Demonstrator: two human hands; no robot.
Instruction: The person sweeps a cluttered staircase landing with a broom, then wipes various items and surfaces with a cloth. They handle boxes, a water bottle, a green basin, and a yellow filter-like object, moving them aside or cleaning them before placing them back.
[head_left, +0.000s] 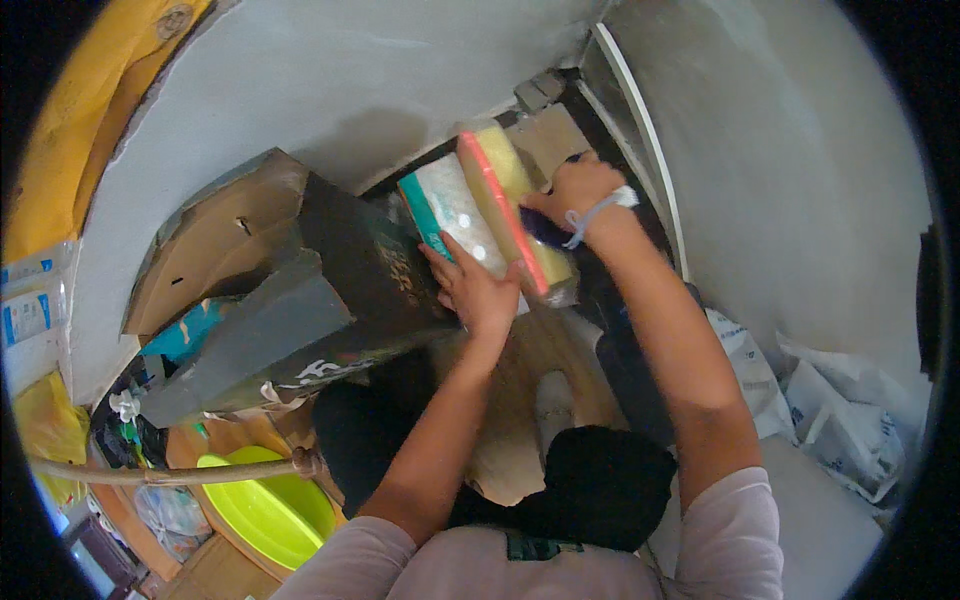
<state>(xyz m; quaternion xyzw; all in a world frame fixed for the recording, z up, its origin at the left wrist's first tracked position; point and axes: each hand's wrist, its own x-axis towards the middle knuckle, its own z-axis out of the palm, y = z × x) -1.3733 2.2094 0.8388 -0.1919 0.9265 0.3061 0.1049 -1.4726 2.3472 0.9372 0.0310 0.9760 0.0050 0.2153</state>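
My left hand (480, 296) lies on the near end of a white and teal soft pack (450, 195), fingers spread. Its thumb reaches the side of a yellow pack with a pink edge (506, 202), wrapped in clear plastic. Beyond that pack, my right hand (585, 191) is closed around a dark object (546, 227); parts of it show on both sides of the fist, and its kind is unclear. A pale band circles my right wrist. Left of the packs stands a large dark cardboard box (367, 255) with its flaps raised.
A flat piece of brown cardboard (551, 139) lies in the corner by grey blocks (540, 90). White plastic bags (840, 420) sit at the right. A lime-green basin (262, 510) and a wooden pole (187, 475) are at lower left. Walls rise behind and right.
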